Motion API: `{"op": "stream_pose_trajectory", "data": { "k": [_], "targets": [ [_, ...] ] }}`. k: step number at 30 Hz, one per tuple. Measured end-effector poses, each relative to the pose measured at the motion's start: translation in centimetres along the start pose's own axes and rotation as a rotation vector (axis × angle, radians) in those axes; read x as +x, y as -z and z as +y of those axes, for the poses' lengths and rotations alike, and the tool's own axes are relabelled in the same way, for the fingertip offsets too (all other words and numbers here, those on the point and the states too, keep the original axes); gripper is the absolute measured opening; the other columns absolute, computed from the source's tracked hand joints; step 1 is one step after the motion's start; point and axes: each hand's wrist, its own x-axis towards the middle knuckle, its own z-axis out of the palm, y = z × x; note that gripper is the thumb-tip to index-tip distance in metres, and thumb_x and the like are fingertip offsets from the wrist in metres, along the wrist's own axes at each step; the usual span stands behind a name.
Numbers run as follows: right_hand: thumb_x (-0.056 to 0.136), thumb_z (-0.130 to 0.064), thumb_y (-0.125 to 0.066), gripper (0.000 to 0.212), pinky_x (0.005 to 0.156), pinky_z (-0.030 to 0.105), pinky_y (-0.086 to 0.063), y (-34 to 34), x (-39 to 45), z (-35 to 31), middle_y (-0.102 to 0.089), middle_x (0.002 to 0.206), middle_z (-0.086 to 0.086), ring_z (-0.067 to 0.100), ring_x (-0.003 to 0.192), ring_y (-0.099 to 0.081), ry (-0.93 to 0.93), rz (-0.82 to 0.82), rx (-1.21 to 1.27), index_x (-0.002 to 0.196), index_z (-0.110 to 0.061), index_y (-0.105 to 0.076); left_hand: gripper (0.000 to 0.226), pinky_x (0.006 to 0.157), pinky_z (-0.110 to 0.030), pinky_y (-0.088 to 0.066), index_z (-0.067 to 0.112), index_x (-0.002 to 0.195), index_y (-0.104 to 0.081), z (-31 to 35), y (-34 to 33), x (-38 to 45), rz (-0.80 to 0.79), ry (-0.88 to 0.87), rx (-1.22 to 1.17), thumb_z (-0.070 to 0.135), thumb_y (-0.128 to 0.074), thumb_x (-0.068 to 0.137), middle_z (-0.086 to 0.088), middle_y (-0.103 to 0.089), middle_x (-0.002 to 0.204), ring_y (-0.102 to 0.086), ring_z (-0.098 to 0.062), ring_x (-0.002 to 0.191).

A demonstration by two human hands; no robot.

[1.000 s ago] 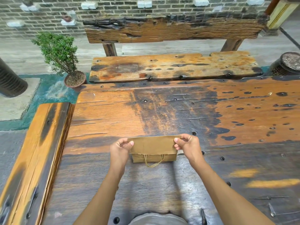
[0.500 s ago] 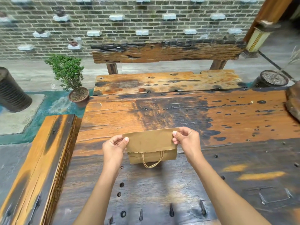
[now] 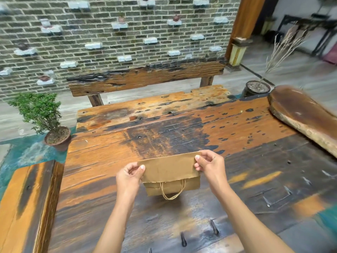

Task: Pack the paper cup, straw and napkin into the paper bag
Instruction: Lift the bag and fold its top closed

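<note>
Both hands pinch the bag (image 3: 169, 169) by its upper corners, left hand (image 3: 128, 177) at the left edge, right hand (image 3: 209, 166) at the right. Compared with a moment ago, the folded bag sits higher, its rope handle (image 3: 172, 191) dangling over the table (image 3: 109, 152). The bench (image 3: 145, 77) stands beyond.

No text, label, brand, number or sign can be read anywhere in the frame. The brown paper bag (image 3: 169, 169) at lower centre is seen to be plain, with no print on its folded flap or on the panel below it. The worn wooden surface (image 3: 113, 156) is marked only by stains and nail holes, and nothing is lettered on the brick wall (image 3: 102, 28) across the top of the frame.
</note>
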Motion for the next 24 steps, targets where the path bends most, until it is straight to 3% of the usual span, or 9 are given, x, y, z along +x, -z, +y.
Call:
{"op": "stream_pose_trajectory", "data": {
  "k": [5, 9, 11, 14, 19, 24],
  "targets": [
    [0.088, 0.007, -0.061, 0.006, 0.047, 0.020, -0.047, 7.8, 1.8, -0.3, -0.059, 0.066, 0.011, 0.012, 0.048, -0.055, 0.014, 0.108, 0.010, 0.089, 0.004, -0.066, 0.017, 0.065, -0.023, -0.053, 0.023, 0.083, -0.067, 0.5, -7.8, -1.7, -0.109, -0.027, 0.072, 0.007, -0.072, 0.087, 0.006, -0.070, 0.074, -0.063, -0.011, 0.066],
    [0.088, 0.006, -0.062, 0.007, 0.047, 0.021, -0.048, 15.8, 3.6, -0.3, -0.059, 0.067, 0.013, 0.010, 0.046, -0.055, -0.005, 0.178, 0.004, 0.094, 0.008, -0.065, 0.010, 0.067, -0.026, -0.051, 0.013, 0.085, -0.071, 0.7, -15.8, -3.7, -0.227, -0.055, 0.086, 0.003, -0.069, 0.088, -0.004, -0.071, 0.079, -0.062, -0.015, 0.068],
    [0.088, 0.006, -0.062, 0.008, 0.047, 0.020, -0.048, 19.9, 4.5, -0.2, -0.059, 0.068, 0.013, 0.009, 0.046, -0.056, -0.011, 0.211, 0.003, 0.095, 0.009, -0.065, 0.006, 0.065, -0.024, -0.051, 0.005, 0.088, -0.072, 0.6, -19.9, -4.7, -0.285, -0.061, 0.101, 0.001, -0.067, 0.089, -0.008, -0.070, 0.080, -0.061, -0.015, 0.070],
    [0.088, 0.005, -0.062, 0.007, 0.047, 0.019, -0.048, 25.7, 5.5, -0.1, -0.060, 0.068, 0.014, 0.007, 0.046, -0.056, -0.012, 0.259, -0.006, 0.093, 0.009, -0.065, 0.012, 0.057, -0.016, -0.051, 0.009, 0.085, -0.073, 0.3, -25.9, -6.2, -0.338, -0.052, 0.094, -0.001, -0.066, 0.089, -0.002, -0.071, 0.074, -0.061, -0.010, 0.065],
    [0.088, 0.005, -0.062, 0.005, 0.048, 0.020, -0.048, 33.8, 7.0, 0.4, -0.060, 0.066, 0.012, 0.008, 0.048, -0.057, -0.020, 0.357, -0.002, 0.089, 0.005, -0.067, 0.015, 0.071, -0.033, -0.052, 0.014, 0.081, -0.073, -0.2, -34.4, -7.8, -0.438, -0.049, 0.112, 0.002, -0.068, 0.088, -0.005, -0.073, 0.079, -0.063, -0.017, 0.072],
    [0.088, 0.005, -0.061, 0.008, 0.049, 0.020, -0.049, 39.8, 8.5, 1.2, -0.061, 0.064, 0.011, 0.009, 0.049, -0.057, -0.027, 0.440, 0.018, 0.086, 0.001, -0.067, 0.015, 0.065, -0.022, -0.051, 0.018, 0.080, -0.073, -1.3, -41.6, -8.4, -0.507, -0.064, 0.151, 0.005, -0.070, 0.087, 0.008, -0.074, 0.070, -0.064, -0.003, 0.066]
  ]
}}
